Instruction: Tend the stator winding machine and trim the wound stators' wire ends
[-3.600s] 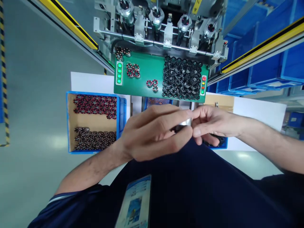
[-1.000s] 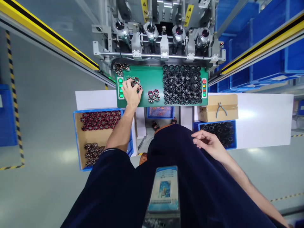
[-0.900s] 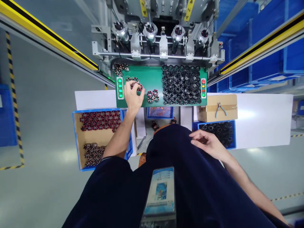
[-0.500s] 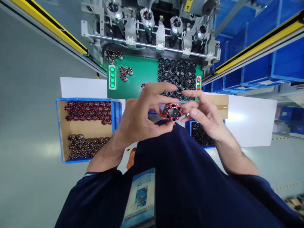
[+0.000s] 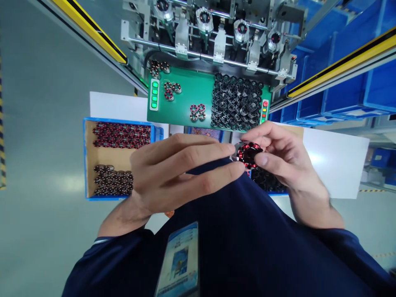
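A wound motor stator (image 5: 250, 155), ring-shaped with red coils around a dark centre, is held up in front of my body. My right hand (image 5: 280, 159) grips it from the right, its thumb over the near rim and its fingers behind. From the left, my left hand (image 5: 185, 169) reaches across with long fingers, and its fingertips pinch the stator's left side. Beyond the hands, a small group of red-wound stators (image 5: 197, 112) stands on the green work surface (image 5: 182, 97). Dense rows of black stator cores (image 5: 236, 101) stand to their right.
A winding machine (image 5: 216, 41) spans the back. Green buttons (image 5: 155, 95) sit at the left, a red button (image 5: 265, 103) at the right. A blue bin (image 5: 86, 161) with stators stands left. Black parts (image 5: 269, 181) lie in a bin below my right hand. Yellow posts (image 5: 93, 31) flank the machine.
The stator has moved right, from my left hand's grip into my right hand's fingers. My left hand has turned, its fingers now stretched towards it. The view has shifted slightly.
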A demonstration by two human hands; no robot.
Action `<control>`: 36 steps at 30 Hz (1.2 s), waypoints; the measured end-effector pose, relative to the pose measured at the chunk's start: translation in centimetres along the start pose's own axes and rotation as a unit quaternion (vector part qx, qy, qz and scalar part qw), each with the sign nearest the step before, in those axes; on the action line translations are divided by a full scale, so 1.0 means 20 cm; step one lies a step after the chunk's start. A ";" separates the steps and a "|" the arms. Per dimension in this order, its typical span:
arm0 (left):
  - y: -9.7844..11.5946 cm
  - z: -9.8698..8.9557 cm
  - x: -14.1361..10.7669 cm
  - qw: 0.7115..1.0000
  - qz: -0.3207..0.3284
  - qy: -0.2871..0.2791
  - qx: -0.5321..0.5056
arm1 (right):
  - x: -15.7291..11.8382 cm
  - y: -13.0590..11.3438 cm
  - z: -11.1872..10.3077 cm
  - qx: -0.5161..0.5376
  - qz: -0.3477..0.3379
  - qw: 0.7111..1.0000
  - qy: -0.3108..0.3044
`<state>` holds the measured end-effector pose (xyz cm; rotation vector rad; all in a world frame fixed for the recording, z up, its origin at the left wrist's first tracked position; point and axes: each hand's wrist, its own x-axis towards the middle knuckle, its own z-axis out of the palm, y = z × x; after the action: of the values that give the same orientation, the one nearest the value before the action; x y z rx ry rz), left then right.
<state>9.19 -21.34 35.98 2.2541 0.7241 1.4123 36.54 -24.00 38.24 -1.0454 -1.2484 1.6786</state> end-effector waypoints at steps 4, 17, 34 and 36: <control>0.00 -0.05 0.03 0.977 0.154 -0.001 0.144 | 0.01 0.00 0.02 0.008 0.003 1.000 -0.026; 0.05 -0.12 -0.09 0.978 0.129 -0.032 0.163 | -0.03 0.04 0.06 -0.031 0.000 0.998 0.062; 0.02 0.05 -0.12 0.963 -0.208 0.103 -0.137 | 0.00 0.01 0.16 -0.088 -0.039 0.993 0.067; 0.05 0.06 -0.09 0.963 -0.210 0.095 -0.143 | 0.01 0.03 0.15 -0.083 -0.038 0.994 0.062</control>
<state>9.83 -23.37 34.81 1.6426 0.9276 1.4234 33.52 -24.87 38.13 -1.1681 -1.3464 1.4484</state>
